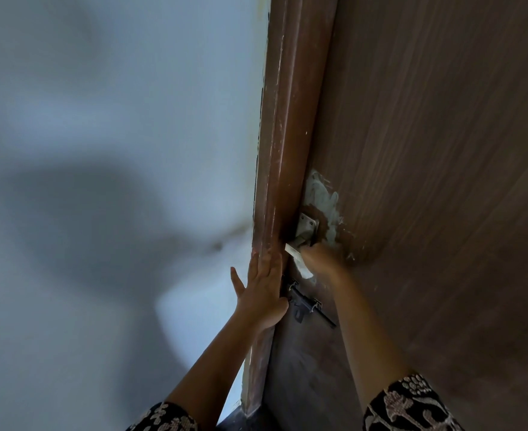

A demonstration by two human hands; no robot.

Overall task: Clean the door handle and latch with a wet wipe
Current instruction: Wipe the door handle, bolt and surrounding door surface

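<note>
1. Right sleeve (409, 405) and left sleeve (163, 418): patterned cloth at the lower edge, nearest the lens. Your forearms run up from them toward the door.
2. Right hand (318, 259): fingers curled, gripping the wet wipe (303, 269) around the door handle (307, 227). The wipe shows as a white strip at 9 o'clock of your knuckles. It is probably wrapped this way so you can rub the bar on all sides.
3. Left hand (261, 287): flat, with fingers straight and the palm pressed on the door frame (287, 119), at 8 o'clock of the right hand. It holds nothing and likely braces you against the rubbing.
4. Handle plate: bare metal at 12 o'clock of the right hand, not covered by the wipe.
5. Latch (306, 303): dark bolt at 6 o'clock of the right hand, just beside your left thumb. The wipe is not on it, so it probably remains to be cleaned.
6. Door (443, 150): brown wood grain, with a pale smear (321, 194) above the handle.
7. Wall (101, 119): pale and shadowed, at 9 o'clock.
</note>
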